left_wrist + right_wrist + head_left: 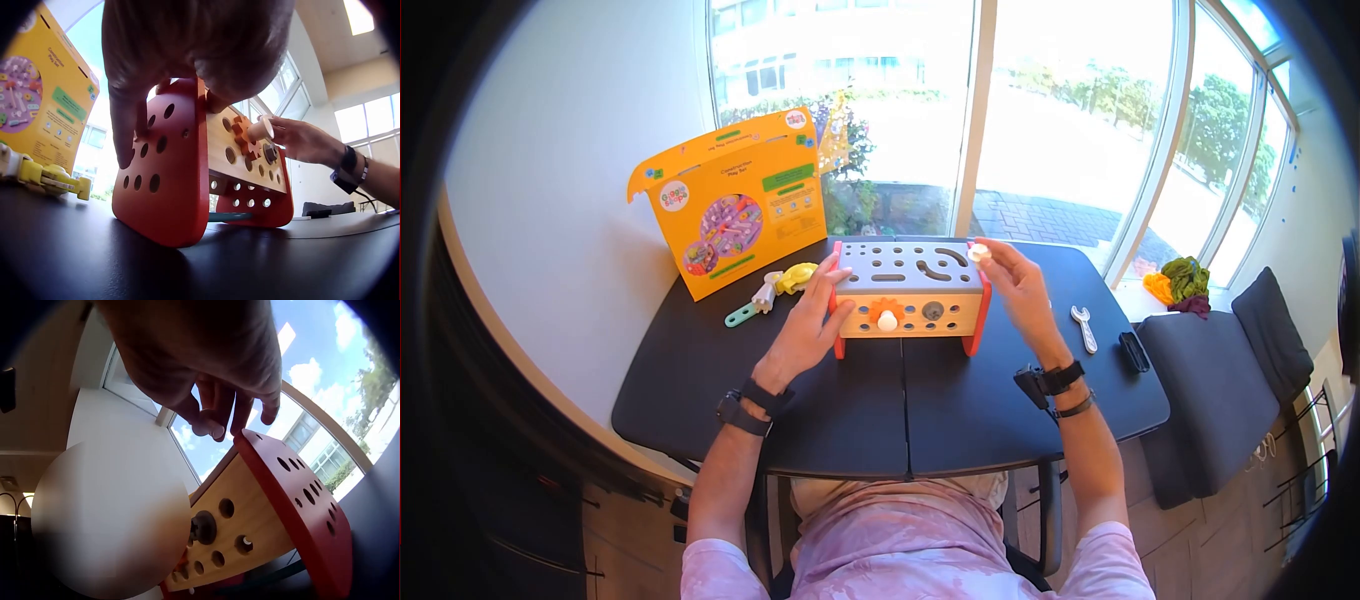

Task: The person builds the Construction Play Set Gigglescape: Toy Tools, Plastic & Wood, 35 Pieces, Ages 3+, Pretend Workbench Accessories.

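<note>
A toy workbench (910,271) with a grey slotted top, wooden front and red end panels stands upright on the black table. My left hand (802,332) grips its left end, fingers over the red side panel (164,162) and thumb at the front. At the top right corner my right hand (1022,295) pinches a small white piece (978,253) between thumb and fingers. An orange gear (887,311) with a white knob (261,128) and a grey round bolt (934,311) sit on the front. A blurred pale disc (112,519) fills the right wrist view's lower left.
Behind on the left stands an orange box (745,210). Yellow and white toy pieces (785,282) and a teal strip (741,316) lie left of the bench. A white toy wrench (1084,329) and a black object (1134,352) lie on the right, beside a dark seat (1215,385).
</note>
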Action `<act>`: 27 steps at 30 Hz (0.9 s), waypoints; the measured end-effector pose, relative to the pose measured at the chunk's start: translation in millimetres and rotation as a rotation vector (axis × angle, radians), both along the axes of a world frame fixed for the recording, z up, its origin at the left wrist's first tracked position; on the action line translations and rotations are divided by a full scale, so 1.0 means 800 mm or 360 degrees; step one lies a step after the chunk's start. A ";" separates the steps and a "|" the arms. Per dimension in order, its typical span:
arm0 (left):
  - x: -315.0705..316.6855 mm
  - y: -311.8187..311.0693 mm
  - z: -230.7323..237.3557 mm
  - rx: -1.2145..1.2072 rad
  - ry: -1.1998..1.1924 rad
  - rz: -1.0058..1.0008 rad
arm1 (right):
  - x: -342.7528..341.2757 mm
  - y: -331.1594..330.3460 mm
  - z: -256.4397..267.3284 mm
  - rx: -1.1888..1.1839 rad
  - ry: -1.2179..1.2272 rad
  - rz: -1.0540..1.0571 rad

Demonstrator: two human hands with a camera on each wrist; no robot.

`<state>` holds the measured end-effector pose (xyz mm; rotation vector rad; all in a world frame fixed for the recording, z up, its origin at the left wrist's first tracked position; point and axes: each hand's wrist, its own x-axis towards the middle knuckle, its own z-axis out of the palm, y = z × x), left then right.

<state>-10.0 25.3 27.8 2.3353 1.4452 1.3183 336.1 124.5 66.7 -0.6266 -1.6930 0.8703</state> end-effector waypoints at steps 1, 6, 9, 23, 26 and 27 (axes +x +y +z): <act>0.000 0.000 0.000 -0.0001 0.0001 0.0000 | -0.005 0.001 -0.005 0.0017 -0.0008 0.0021; 0.001 -0.002 0.002 -0.0017 -0.0006 0.0007 | -0.015 -0.004 -0.020 0.0103 -0.0132 -0.0074; 0.001 0.001 -0.002 0.0021 0.0015 0.0012 | -0.017 -0.005 -0.024 0.0062 -0.0111 -0.0102; 0.002 -0.002 0.000 -0.0003 -0.0008 0.0008 | -0.018 0.002 -0.031 -0.0079 0.0087 -0.0062; 0.002 0.001 -0.002 0.0012 -0.0013 0.0001 | -0.021 -0.003 -0.023 -0.0054 0.0073 -0.0088; 0.001 0.002 -0.003 0.0015 -0.0019 -0.0003 | -0.024 -0.006 -0.020 -0.0068 0.0079 -0.0094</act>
